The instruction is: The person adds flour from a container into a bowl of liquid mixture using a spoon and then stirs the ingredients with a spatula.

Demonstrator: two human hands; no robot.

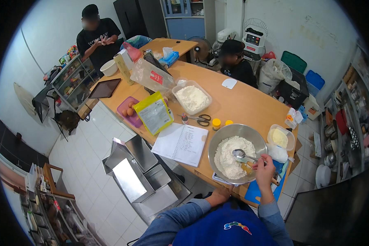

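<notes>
My right hand [265, 170] is closed around the handle of a metal spoon [238, 153], over the right side of a large steel mixing bowl [212, 143]. The spoon's head is above white flour [229, 153] heaped in the bowl. A yellowish patch [247, 168] shows beside the flour, near my right hand. My left hand [219, 196] is at the table's front edge, just below the bowl; its fingers are too small and partly hidden to read. An open spiral notebook [182, 141] with handwriting lies left of the bowl.
Right of the bowl sits a tub of pale yellow powder [279, 138]. Scissors [201, 119], yellow-lidded jars [216, 123], a flour tub [192, 98], a yellow pouch [153, 113] and eggs [130, 110] lie farther back. Metal tins [131, 180] stand at left. Two people [100, 37] are beyond the table.
</notes>
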